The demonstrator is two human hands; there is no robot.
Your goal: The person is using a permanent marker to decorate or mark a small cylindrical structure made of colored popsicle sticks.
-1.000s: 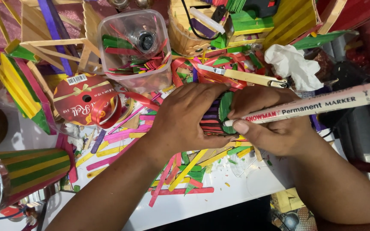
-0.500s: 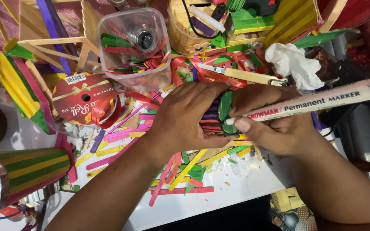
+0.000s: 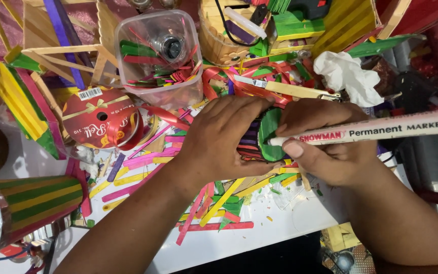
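Right now I have the left hand (image 3: 224, 137) wrapped over a small bundle of coloured craft sticks (image 3: 251, 142), fingers curled and pressed together across its top, thumb hidden beneath, so the bundle is steadied just above the white table (image 3: 259, 236). My right hand (image 3: 325, 144) pinches a white marker pen (image 3: 381, 129) between thumb and curled fingers, the pen lying nearly level with its tip touching a green piece (image 3: 268, 133) that sits at the end face of the bundle, between my two hands. I judge the step in hand to be marking or tracing on that green piece against the sticks; whether ink has gone down I cannot tell, since the fingers hide most of the face. As I read it, the next move calls for a firm hold from the left hand so the bundle does not roll, and a slow, light sweep of the tip along the green edge, with the wrist turning, not the bundle. Loose sticks in pink, yellow and green (image 3: 214, 203) litter the table under my wrists and could snag a forearm. A red ribbon spool (image 3: 102, 122) lies to the left, a clear plastic tub (image 3: 158, 56) of offcuts behind it, and a crumpled white tissue (image 3: 345, 73) beyond the right hand, all well apart from the work.
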